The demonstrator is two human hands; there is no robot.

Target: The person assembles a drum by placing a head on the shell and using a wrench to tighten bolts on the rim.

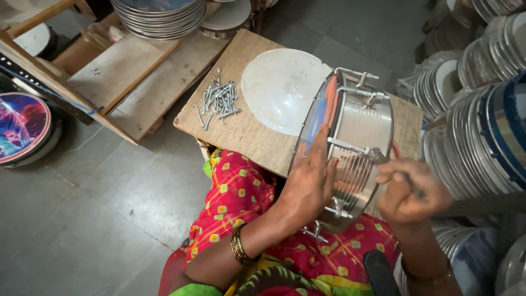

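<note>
A shiny metal drum (356, 131) stands on its edge on a small wooden board (241, 126), its coloured head facing left. My left hand (309, 181) presses flat against the drum's rim and holds it steady. My right hand (408, 192) is closed around a thin dark tool, its tip at a tension lug (375, 154) on the drum's shell. A white round drum skin (279, 87) lies flat on the board behind the drum. A pile of several metal bolts (219, 98) lies at the board's left side.
Stacks of metal drum shells and hoops (482, 126) crowd the right. A stack of round plates (159, 16) sits on wooden planks (126, 71) at the top left. A painted drum head (22, 126) rests at the far left on the grey floor.
</note>
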